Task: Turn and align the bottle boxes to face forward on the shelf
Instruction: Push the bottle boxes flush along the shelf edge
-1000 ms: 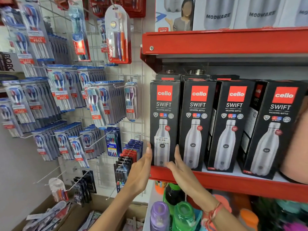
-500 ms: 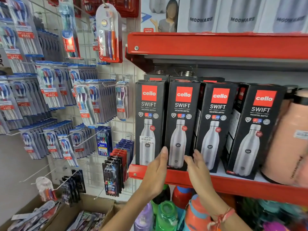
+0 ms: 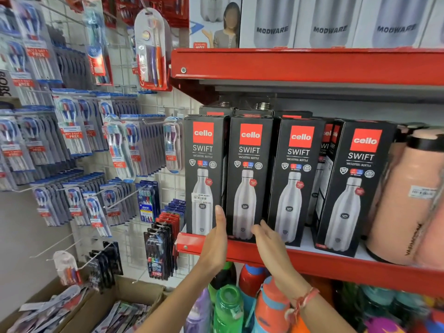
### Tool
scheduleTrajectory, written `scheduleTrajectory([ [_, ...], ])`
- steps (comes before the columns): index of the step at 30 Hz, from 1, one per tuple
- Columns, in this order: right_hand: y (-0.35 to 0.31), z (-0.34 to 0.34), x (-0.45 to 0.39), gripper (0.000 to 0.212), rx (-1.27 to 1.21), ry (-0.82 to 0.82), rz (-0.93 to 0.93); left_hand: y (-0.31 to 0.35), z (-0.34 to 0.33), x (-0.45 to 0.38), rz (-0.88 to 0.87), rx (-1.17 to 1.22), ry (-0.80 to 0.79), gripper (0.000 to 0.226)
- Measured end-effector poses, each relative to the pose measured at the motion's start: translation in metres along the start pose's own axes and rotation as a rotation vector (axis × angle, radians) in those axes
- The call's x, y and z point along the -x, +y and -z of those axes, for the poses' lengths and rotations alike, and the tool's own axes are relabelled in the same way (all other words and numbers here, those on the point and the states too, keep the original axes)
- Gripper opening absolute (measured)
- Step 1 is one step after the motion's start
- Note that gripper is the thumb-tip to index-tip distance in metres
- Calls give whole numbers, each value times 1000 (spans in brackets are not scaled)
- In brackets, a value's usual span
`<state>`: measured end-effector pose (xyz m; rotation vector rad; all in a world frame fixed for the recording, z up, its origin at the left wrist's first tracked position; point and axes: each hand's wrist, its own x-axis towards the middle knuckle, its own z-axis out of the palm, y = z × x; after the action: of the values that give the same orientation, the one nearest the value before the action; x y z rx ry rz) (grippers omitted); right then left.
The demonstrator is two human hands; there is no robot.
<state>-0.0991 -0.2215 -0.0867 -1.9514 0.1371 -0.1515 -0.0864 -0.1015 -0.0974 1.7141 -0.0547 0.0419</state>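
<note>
Several black Cello Swift bottle boxes stand upright in a row on the red shelf. The first box, second box and third box face forward, close together. The rightmost box faces slightly left, and a box behind it shows its side. My left hand lies flat against the second box's lower left edge. On that box's lower right corner rests my right hand, so the box is held between both hands.
A peach flask stands right of the boxes. Modware boxes fill the shelf above. Coloured bottles sit on the shelf below. Toothbrush packs hang on the wall grid at left, above cardboard cartons on the floor.
Both hands have moved right, from flanking the first box to flanking the second box. The view has shifted right, bringing the peach flask into sight.
</note>
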Motion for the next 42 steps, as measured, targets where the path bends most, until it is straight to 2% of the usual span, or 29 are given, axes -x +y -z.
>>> scheduleTrajectory([
  [1, 0, 0, 1, 58, 0, -5, 5, -2, 1, 1, 2, 7, -11, 75],
  [4, 3, 1, 8, 58, 11, -29, 27, -5, 4, 9, -22, 38, -37, 119],
  [8, 6, 3, 14, 57, -15, -25, 48, -4, 8, 16, -41, 35, -54, 130],
  [13, 5, 7, 20, 57, -34, -41, 58, 2, 4, 16, -11, -22, -28, 120],
  [16, 3, 11, 22, 53, -21, -44, 68, 15, 5, 22, -22, -145, -11, 72],
  [18, 3, 16, 21, 48, -25, -54, 62, 23, 4, 24, -78, -224, 14, 59],
  [19, 3, 19, 20, 47, -30, -53, 69, 27, 4, 25, -130, -285, 70, 60],
  [22, 7, 32, 15, 45, -126, 39, 106, 33, -6, 26, -347, -357, 247, 93],
  [23, 9, 37, 13, 44, -165, 100, 110, 34, -12, 25, -373, -263, 212, 94],
  [25, 15, 50, 7, 44, -211, 216, 89, 32, -33, 21, -336, -93, 25, 84],
  [27, 22, 61, 2, 50, -215, 247, 56, 35, -53, 21, -230, -96, -129, 70],
  [30, 27, 73, -4, 62, -219, 150, -12, 26, -78, 15, -124, -77, -178, 73],
  [34, 30, 82, -11, 66, -172, 59, -56, 26, -92, 10, -78, -35, -78, 76],
  [37, 34, 84, -10, 64, -122, 25, -44, 24, -96, 11, -93, -30, -23, 51],
  [42, 39, 88, 0, 58, -64, -12, -2, 18, -91, 24, -74, 16, 86, 50],
])
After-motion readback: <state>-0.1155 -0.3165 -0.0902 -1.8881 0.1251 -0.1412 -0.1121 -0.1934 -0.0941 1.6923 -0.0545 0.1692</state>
